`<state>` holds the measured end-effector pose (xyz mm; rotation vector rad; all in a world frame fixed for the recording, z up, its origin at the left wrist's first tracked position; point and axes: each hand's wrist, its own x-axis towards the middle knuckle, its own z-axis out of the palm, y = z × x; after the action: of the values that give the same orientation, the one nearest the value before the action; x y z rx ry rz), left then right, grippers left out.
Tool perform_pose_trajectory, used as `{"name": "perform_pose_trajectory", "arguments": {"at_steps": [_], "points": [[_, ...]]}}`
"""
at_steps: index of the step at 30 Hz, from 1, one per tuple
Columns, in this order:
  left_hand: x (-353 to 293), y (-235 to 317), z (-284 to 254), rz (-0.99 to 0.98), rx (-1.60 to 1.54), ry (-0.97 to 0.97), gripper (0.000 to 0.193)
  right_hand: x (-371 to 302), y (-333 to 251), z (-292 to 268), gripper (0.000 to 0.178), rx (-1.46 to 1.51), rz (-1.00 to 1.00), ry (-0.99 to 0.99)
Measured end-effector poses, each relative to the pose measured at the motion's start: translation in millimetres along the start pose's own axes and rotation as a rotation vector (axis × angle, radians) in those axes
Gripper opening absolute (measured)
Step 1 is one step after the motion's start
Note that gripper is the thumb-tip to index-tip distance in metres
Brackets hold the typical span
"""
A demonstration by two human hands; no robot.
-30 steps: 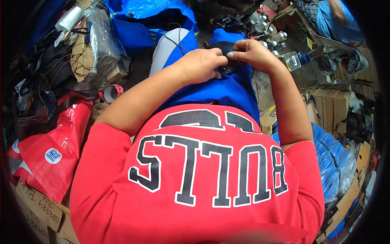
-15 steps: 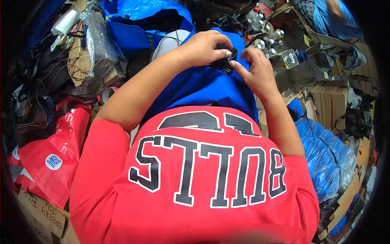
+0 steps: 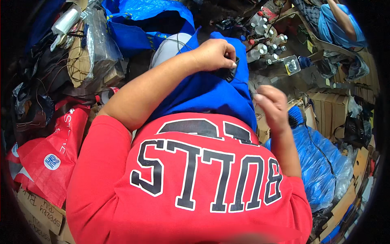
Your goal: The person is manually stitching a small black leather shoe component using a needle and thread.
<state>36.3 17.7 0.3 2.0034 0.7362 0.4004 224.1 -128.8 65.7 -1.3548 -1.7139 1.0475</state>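
My left hand [image 3: 219,55] is closed, thumb and fingers pinching a small black piece [image 3: 228,74] over my lap. Most of that piece is hidden under the hand, so its kind is unclear. Blue cloth [image 3: 178,95] covers my lap below it. Off to the right and nearer my body, my right hand [image 3: 273,103] is raised with its fingers drawn together, apart from the black piece. Whatever those fingertips may hold is too fine and blurred to make out. A thin dark cord [image 3: 178,42] shows beyond my left wrist.
A blue bag [image 3: 142,24] gapes open beyond my lap. Several capped bottles [image 3: 262,49] stand at the far right. Clear and blue plastic [image 3: 313,158] lies at my right; a red bag [image 3: 53,158] is at my left. Another person's arm [image 3: 341,20] shows far right.
My right hand has moved away from the black piece, toward the right and my body. The left hand has shifted slightly nearer, turning over the piece and still gripping it.
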Motion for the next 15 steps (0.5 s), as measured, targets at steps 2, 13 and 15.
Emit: {"name": "perform_pose_trajectory", "arguments": {"at_steps": [2, 13, 15], "points": [[3.7, -3.2, -8.0, 0.013, -0.062, -0.048, 0.021, -1.7, -12.0, -17.1, 0.014, 0.157, 0.077, 0.022], [-1.6, 1.7, -27.2, -0.244, -0.347, -0.347, 0.022, 25.5, 11.9, 9.0, 0.024, -0.396, 0.059, -0.008], [-0.3, -0.8, -26.8, -0.242, -0.336, -0.353, 0.023, 27.3, 9.8, 9.1, 0.025, -0.489, 0.075, -0.021]]}}
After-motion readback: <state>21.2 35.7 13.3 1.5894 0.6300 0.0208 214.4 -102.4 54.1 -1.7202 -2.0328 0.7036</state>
